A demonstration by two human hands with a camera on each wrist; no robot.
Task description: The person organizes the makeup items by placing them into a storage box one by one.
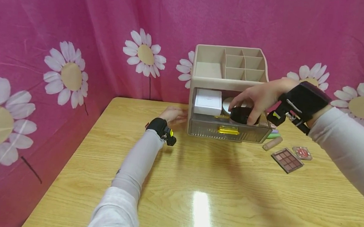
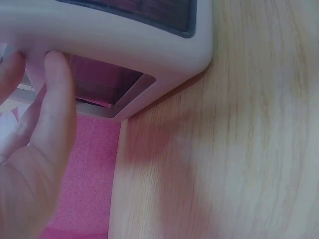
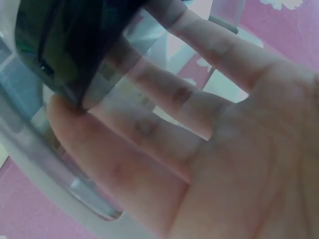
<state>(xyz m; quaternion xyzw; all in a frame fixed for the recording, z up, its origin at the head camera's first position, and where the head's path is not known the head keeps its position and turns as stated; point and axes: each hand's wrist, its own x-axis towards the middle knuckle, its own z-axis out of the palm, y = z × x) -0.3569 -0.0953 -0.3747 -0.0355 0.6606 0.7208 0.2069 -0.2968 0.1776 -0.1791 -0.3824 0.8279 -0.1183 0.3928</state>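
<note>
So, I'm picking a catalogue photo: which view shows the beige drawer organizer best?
The head view: it frames the beige drawer organizer nearly whole, gold handle and top compartments included. The left wrist shows one cut-off corner close up; the right wrist, only a slice.

Chunky black right strap (image 1: pixel 315 99), kinda fabric-looking, with a pale cord-like strip (image 1: pixel 294 105) across it. On that strap's side toward the right hand (image 1: pixel 261 97) there's a little black camera (image 1: pixel 281 116) with a yellow mark and some silvery hardware. On the strap's other side, a pale greyish-white right sleeve (image 1: pixel 345 147). Well left of the same strap: a matching black left strap (image 1: pixel 157 126), another small camera (image 1: pixel 172 140), also yellow-marked, plus a pale left sleeve (image 1: pixel 138 166) with a small dark mark.
</note>
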